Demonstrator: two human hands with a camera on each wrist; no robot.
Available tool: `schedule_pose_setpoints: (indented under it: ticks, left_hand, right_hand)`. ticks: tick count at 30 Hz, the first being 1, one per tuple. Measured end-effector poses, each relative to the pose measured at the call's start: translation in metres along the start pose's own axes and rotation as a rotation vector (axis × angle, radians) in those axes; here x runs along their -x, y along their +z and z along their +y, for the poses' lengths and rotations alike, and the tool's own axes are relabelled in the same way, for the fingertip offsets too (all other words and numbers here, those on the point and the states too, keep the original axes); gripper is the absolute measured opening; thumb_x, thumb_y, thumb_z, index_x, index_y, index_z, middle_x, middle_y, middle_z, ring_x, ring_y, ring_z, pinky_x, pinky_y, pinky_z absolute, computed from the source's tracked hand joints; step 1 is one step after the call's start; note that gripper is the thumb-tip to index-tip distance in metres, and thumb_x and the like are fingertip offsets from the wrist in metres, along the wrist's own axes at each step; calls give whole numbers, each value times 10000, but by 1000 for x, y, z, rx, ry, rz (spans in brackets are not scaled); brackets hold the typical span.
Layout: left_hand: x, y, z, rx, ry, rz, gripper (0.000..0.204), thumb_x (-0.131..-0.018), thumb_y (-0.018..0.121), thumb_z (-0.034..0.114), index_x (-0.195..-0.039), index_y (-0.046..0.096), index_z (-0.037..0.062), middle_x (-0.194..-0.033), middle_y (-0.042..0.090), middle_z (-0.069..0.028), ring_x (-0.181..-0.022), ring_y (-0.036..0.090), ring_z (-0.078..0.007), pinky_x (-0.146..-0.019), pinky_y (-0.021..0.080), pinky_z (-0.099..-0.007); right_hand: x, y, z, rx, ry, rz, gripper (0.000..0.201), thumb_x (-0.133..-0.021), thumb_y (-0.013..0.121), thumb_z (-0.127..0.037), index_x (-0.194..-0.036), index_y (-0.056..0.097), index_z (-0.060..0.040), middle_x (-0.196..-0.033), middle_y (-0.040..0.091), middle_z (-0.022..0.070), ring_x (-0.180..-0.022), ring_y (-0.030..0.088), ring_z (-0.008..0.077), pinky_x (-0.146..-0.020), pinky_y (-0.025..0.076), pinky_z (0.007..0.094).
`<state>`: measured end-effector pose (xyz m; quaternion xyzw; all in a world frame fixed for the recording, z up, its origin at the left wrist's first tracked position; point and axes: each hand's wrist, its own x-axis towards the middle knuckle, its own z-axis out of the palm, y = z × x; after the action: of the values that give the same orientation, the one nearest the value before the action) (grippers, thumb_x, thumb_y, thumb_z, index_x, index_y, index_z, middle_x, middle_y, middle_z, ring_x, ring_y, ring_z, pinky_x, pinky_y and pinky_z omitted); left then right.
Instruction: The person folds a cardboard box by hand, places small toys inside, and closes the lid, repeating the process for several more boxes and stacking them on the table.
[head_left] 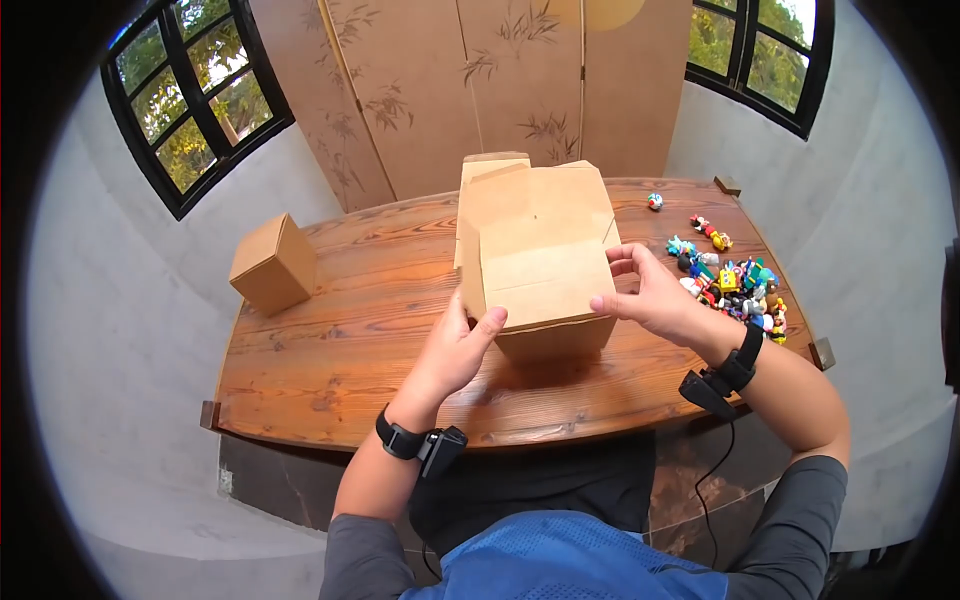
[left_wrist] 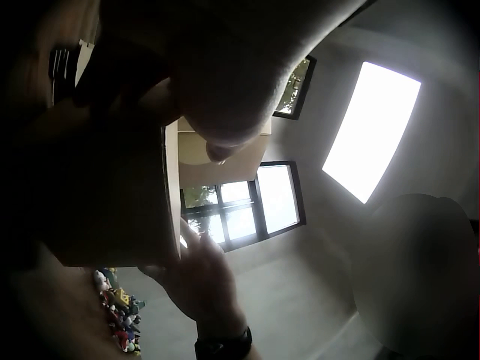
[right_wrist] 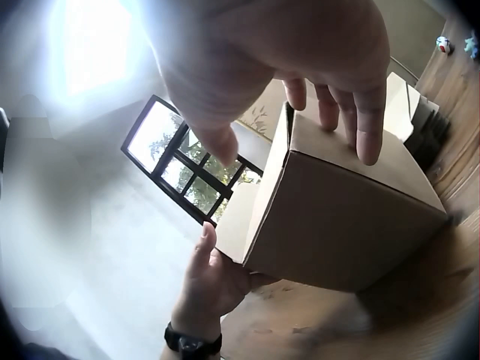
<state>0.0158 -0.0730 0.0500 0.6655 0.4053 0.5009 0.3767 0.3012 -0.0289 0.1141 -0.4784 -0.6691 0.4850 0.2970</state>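
Note:
A cardboard box (head_left: 545,275) stands mid-table with its far flaps up and its near flap folded over the opening. My left hand (head_left: 455,350) grips its near-left corner, with the thumb on the flap and the fingers against the left wall (right_wrist: 225,274). My right hand (head_left: 650,295) lies on the right edge of the same flap. Its fingertips (right_wrist: 367,146) press the cardboard with fairly straight fingers, and the thumb is clear of it. The left wrist view shows the box edge (left_wrist: 171,195), dark and close, with the right hand (left_wrist: 199,281) beyond it.
The wooden table (head_left: 360,330) also carries a small closed cardboard box (head_left: 273,262) at its far left. A heap of small colourful toy figures (head_left: 735,285) lies at the right edge, with one loose toy (head_left: 655,201) further back. A folding screen stands behind the table.

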Motion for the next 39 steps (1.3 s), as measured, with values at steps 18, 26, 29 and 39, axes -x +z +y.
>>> schedule_pose_setpoints:
  ticks: [18, 26, 29, 39]
  left_hand:
    - [-6, 0, -28, -38, -106, 196, 286, -944, 517, 98, -1163, 576, -77, -1171, 661, -170, -998, 632, -168, -830, 515, -325]
    - [-9, -7, -21, -368, 5, 150, 631, -851, 499, 18, -1475, 404, 5, -1478, 427, -239, -1298, 488, -251, -1039, 441, -341]
    - [-10, -5, -41, -47, -63, 46, 602, -928, 500, 63, -1501, 336, -26, -1444, 484, -222, -1297, 500, -245, -1077, 404, -345]
    - [-4, 20, -54, 114, -17, 118, 631, -1004, 483, 200, -1514, 241, -82, -1462, 437, -267, -1336, 469, -292, -1108, 371, -385]
  right_hand:
    - [-17, 5, -28, 1099, -628, -95, 522, -765, 800, -296, -1191, 633, -46, -1370, 542, 179, -1308, 502, 340, -1037, 468, 406]
    - [-28, 21, -47, 1239, -494, -227, 942, -652, 825, -352, -1445, 415, -51, -1433, 464, 222, -1342, 454, 365, -1070, 444, 442]
    - [-37, 19, -47, 1158, -399, -303, 973, -646, 792, -349, -1470, 380, -37, -1477, 412, 269, -1364, 431, 383, -1100, 422, 438]
    - [-48, 14, -43, 985, -420, -321, 820, -667, 715, -226, -1409, 430, -25, -1181, 653, 251, -1075, 637, 402, -963, 512, 427]
